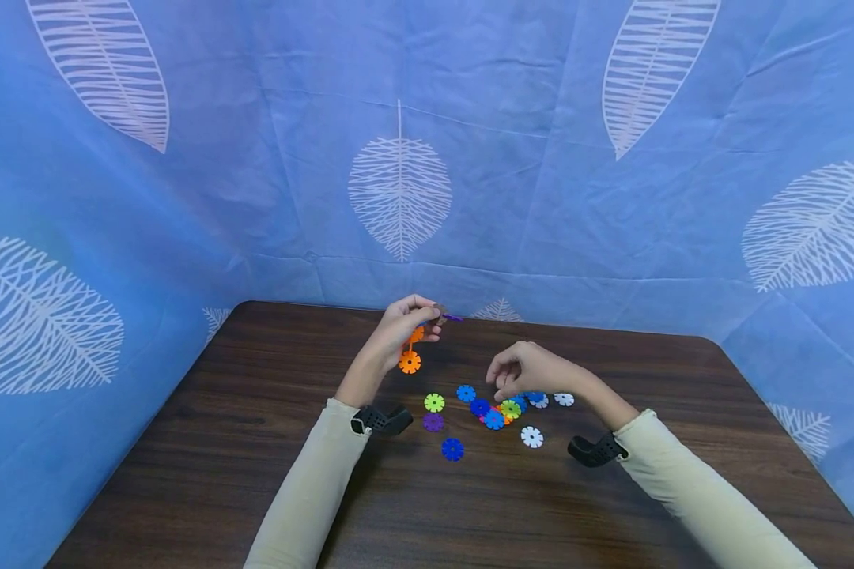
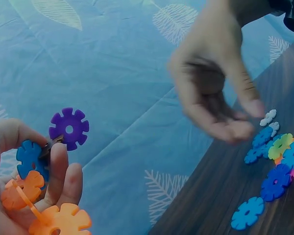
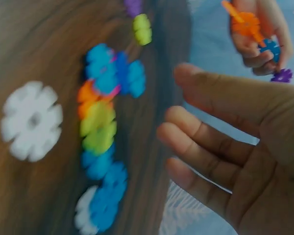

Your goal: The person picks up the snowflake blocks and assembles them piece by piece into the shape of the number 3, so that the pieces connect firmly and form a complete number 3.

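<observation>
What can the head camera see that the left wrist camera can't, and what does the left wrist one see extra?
Only the head view shows the cream sleeves, plus a purple disc lying on the table and a lone dark blue disc.

Only the left wrist view shows the flat, round-holed face of the held purple disc; the head view catches it nearly edge-on.

Both show the left hand holding orange discs, the right hand, and leaf-print cloth.
</observation>
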### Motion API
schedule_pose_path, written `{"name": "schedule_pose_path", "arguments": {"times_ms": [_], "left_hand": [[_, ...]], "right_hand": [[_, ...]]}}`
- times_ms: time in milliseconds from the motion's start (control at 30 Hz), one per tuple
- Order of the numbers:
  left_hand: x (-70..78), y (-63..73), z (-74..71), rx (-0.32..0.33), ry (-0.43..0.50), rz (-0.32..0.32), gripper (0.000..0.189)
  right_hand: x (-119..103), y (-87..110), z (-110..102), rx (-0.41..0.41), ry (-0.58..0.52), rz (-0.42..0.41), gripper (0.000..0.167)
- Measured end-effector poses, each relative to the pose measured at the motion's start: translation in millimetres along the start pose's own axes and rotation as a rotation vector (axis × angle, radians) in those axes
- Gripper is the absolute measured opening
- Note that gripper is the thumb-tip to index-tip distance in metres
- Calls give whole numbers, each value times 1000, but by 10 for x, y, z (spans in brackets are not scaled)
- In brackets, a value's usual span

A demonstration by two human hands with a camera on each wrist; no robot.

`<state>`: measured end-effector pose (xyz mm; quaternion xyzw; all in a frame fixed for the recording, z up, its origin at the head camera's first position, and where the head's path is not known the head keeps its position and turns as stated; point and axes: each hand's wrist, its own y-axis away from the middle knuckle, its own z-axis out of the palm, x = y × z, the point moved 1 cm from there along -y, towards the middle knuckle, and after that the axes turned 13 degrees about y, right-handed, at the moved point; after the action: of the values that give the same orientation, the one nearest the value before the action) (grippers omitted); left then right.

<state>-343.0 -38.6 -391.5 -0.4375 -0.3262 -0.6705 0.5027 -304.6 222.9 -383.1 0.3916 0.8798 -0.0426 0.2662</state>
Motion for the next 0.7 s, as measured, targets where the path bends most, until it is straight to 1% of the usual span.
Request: {"name": "schedule_pose_path", "arguments": {"times_ms": [67, 200, 433, 567, 700], "left_hand": [[-2, -3, -4, 0, 3, -1, 12], [5, -2, -13, 0, 6, 3, 10], [26, 12, -16, 7, 13, 0, 10], [27, 11, -12, 8, 15, -1, 10], [22, 9, -8, 12, 13, -5, 10]], "right_hand": [[55, 61, 21, -36, 5, -10, 21], [133, 193, 54, -68, 12, -23, 20], [206, 374, 129, -97, -5, -18, 21], [242, 432, 186, -103, -8, -12, 24], [281, 461, 248, -90, 19, -31, 26]]}}
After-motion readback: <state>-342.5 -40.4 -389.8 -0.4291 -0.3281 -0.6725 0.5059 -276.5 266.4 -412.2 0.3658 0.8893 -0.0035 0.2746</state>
